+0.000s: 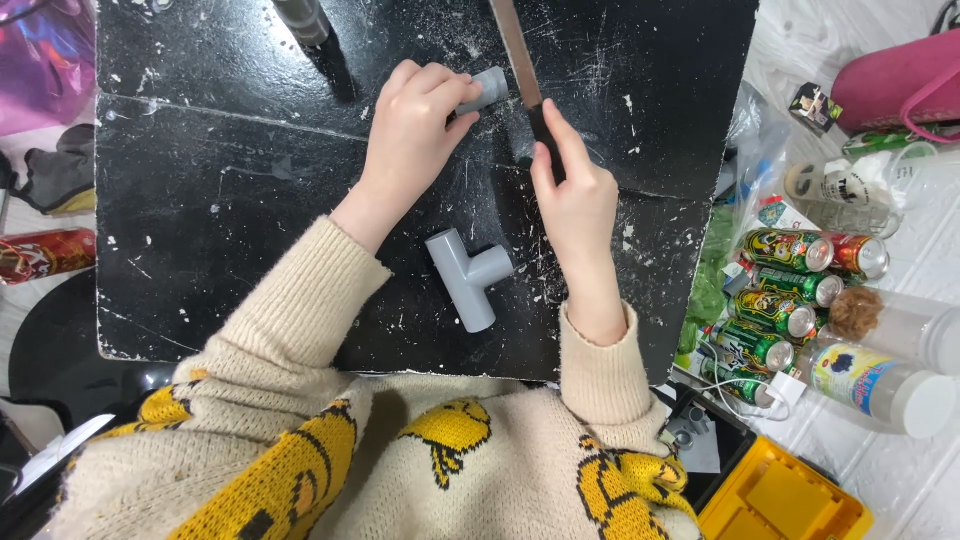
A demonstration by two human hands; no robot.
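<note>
Two bare hands are being worked at the far middle of a scratched black board (250, 200). A short grey pipe piece (491, 87) is being pinned flat by the clenched fingers of the left hand (415, 120), its long axis running left to right, its free end jutting right toward a saw blade (515, 45). The blade's dark handle (545, 135) is being gripped by the right hand (578, 205), blade pointing far. A grey tee fitting (467, 275) is lying loose nearer, between both wrists; open board is lying to the left.

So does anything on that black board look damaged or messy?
Yes: the black board is scratched and flecked with white dust, thickest near the blade. Its front edge is chipped. Green cans lie tumbled on the floor beside it.
</note>
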